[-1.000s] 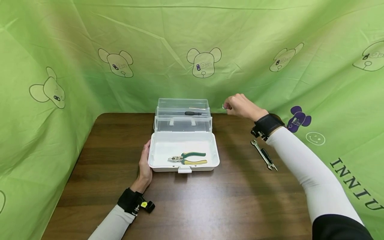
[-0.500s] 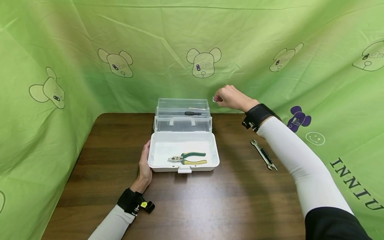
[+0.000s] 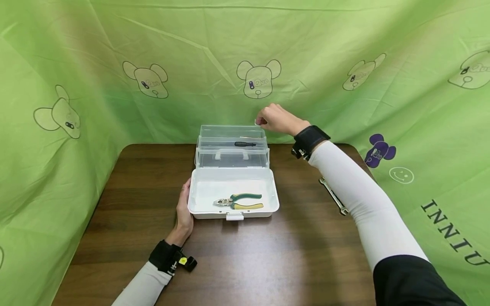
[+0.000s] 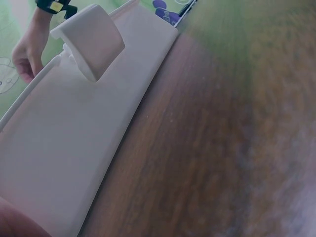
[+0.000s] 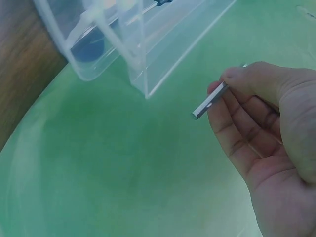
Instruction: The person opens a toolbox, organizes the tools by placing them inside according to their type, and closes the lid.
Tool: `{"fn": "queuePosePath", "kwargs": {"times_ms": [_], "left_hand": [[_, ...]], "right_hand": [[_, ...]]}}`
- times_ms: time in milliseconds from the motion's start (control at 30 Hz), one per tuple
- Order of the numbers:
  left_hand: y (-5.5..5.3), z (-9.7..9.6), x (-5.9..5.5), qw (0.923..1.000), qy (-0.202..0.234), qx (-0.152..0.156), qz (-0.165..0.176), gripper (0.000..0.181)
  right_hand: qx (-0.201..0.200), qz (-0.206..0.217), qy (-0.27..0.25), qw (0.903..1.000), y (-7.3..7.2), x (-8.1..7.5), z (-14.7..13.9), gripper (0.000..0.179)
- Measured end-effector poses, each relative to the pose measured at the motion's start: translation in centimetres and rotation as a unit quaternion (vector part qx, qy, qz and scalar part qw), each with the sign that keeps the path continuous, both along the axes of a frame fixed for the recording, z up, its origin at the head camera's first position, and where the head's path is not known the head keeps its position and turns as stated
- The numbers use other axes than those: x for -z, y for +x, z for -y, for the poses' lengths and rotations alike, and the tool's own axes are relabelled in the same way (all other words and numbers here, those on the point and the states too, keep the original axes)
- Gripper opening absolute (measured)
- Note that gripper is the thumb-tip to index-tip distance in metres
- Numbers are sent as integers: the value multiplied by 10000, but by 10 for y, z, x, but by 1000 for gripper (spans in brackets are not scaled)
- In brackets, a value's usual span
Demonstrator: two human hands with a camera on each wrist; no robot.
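Observation:
Between thumb and fingers, my right hand (image 3: 279, 120) pinches a short hexagonal metal bit (image 5: 210, 102). That hand is raised at the back right corner of a white toolbox (image 3: 194, 187), beside its clear fold-out trays (image 3: 206, 160). My left hand (image 3: 184, 212) lies along the toolbox's left side, fingers against the wall; its thumb is hardly visible. Combination pliers (image 3: 246, 196) with green and yellow handles lie in the white base. A black-handled screwdriver (image 3: 243, 144) sits in one clear tray. The toolbox's front latch (image 4: 94, 42) hangs open in the left wrist view.
An open-ended wrench (image 3: 334, 196) lies on the brown wooden table (image 3: 153, 178) at the right, partly beneath my right forearm. A green printed cloth (image 3: 191, 85) hangs close behind the table and along both sides.
My right hand has moved left with the metal bit, from beyond the toolbox's right side to its back right corner. The forearm now covers the black-handled tool beside the wrench. My left hand stays put.

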State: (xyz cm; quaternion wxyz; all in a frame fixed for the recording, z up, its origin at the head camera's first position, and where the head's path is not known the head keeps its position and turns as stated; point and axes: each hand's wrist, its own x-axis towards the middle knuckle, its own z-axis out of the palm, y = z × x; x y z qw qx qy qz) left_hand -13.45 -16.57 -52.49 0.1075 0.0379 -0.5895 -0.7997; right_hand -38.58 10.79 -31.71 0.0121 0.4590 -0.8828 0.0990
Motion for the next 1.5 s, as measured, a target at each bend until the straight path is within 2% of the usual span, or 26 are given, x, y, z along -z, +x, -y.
{"fn": "queuePosePath", "kwargs": {"times_ms": [433,733,1033,1500], "left_hand": [[1,0,-2,10000,-49,-17,16,69],[1,1,0,10000,-26,-32,48,71],[1,0,-2,9999,37,-44,126,71],[2,0,-2,10000,-2,-35,68,71]], "right_hand": [[167,479,99,9987,-15,14,21,19],[-8,629,137,9979,-17,27,32,20],[-35,625,161,9979,-20,35,36,17],[41,662,274,9974,-26,46,38,17]]}}
